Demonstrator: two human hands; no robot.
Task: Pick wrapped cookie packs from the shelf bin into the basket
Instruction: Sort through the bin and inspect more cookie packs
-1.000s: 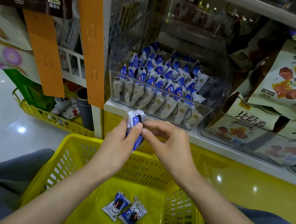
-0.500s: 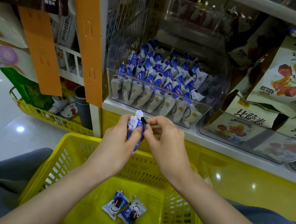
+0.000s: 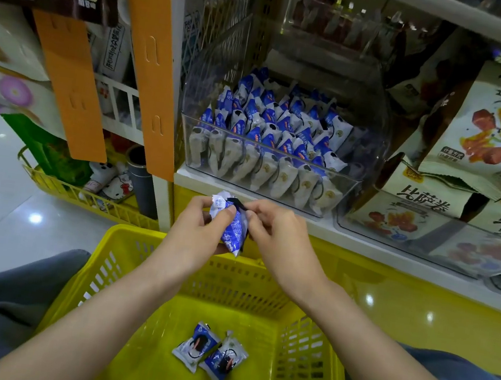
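Observation:
A clear plastic shelf bin holds several blue-and-white wrapped cookie packs in rows. Just below its front edge, my left hand grips a blue-and-white cookie pack upright above the far rim of the yellow basket. My right hand pinches the top right edge of the same pack, where a thin black piece shows. Two cookie packs lie side by side on the basket floor.
Large snack bags fill a second clear bin to the right. An orange hanging strip and a white shelf post stand left of the cookie bin. A low yellow wire rack sits on the glossy floor at left. My grey-clad legs flank the basket.
Both hands have stayed together on the pack just under the shelf edge. My right fingers have shifted along its top edge, where a black piece now shows. The basket's contents are unchanged.

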